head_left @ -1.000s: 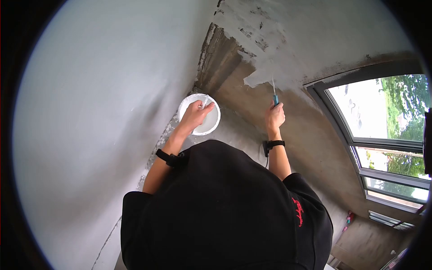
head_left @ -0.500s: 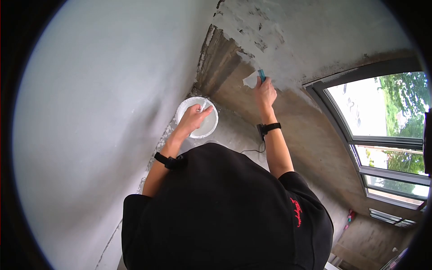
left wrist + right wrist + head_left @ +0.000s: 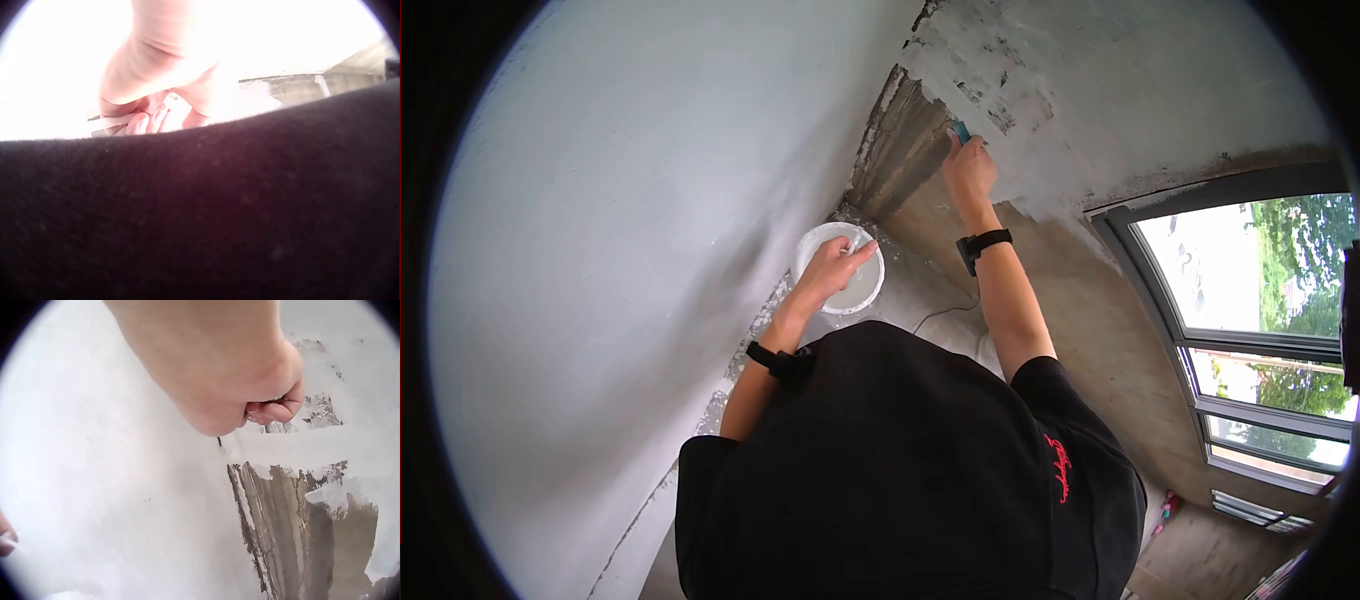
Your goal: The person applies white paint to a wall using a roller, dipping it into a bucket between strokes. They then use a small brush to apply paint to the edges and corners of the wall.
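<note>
Head view: high on a rough wall [image 3: 1080, 300], a person's right hand [image 3: 970, 172] closes firmly round a tool with a blue-green end [image 3: 963, 132], the fingers wrapped and no gap plain between them. The tool points up and slightly left from the grip, its long axis slanting toward the corner where the wall meets a smooth pale wall [image 3: 650, 200]. Beside it, along that corner edge, lies a bare brown patch [image 3: 900, 150]; the right hand is the nearer of the two. Lower, the left hand [image 3: 830, 272] pinches a pale, thin object [image 3: 856, 241] (its full shape is hidden) over a white bucket [image 3: 880, 278] on the floor [image 3: 910, 290], near the foot of the corner. A barred window [image 3: 1250, 345] fills the wall's right side.

Left wrist view: the left hand's fingers curl round a pale strip, above dark cloth [image 3: 200, 212]; glare washes out much beyond.

Right wrist view: the right hand's fingertips fold inward, the tool hidden from this side. The ragged brown patch runs below, with whitish coating around its upper edge.
</note>
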Demonstrator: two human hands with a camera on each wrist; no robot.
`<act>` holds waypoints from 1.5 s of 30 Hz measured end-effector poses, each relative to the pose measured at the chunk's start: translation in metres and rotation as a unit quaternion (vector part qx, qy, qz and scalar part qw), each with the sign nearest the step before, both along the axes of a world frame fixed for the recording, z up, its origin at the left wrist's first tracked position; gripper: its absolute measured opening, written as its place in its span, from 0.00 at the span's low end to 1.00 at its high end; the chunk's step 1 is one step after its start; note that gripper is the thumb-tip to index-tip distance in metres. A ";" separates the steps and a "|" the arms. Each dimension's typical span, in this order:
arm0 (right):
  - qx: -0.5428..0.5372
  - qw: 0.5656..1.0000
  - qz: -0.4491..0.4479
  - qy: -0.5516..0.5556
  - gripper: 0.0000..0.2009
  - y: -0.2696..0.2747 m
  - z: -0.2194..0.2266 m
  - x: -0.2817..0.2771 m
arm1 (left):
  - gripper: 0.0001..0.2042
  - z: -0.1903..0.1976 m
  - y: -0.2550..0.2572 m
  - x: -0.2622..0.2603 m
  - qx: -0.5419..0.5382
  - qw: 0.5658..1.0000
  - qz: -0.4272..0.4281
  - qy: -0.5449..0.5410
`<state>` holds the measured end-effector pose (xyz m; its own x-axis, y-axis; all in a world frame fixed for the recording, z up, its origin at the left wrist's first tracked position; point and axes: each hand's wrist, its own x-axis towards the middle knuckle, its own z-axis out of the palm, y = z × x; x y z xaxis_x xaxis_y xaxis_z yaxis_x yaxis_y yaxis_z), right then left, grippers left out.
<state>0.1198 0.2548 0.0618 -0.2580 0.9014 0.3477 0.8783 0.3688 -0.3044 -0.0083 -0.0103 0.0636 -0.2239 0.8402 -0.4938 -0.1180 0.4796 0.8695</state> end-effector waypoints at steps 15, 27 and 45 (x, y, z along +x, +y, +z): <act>-0.025 0.990 -0.125 -0.053 0.19 -0.051 0.004 0.137 | 0.24 0.000 0.021 0.014 -0.007 0.997 -0.070 -0.005; -0.031 0.964 -0.255 -0.067 0.20 -0.105 -0.019 0.226 | 0.21 -0.001 0.025 0.020 -0.002 0.995 -0.097 -0.007; 0.040 0.999 0.000 -0.011 0.19 -0.016 0.034 0.025 | 0.21 -0.010 0.001 -0.002 -0.016 1.000 -0.014 0.017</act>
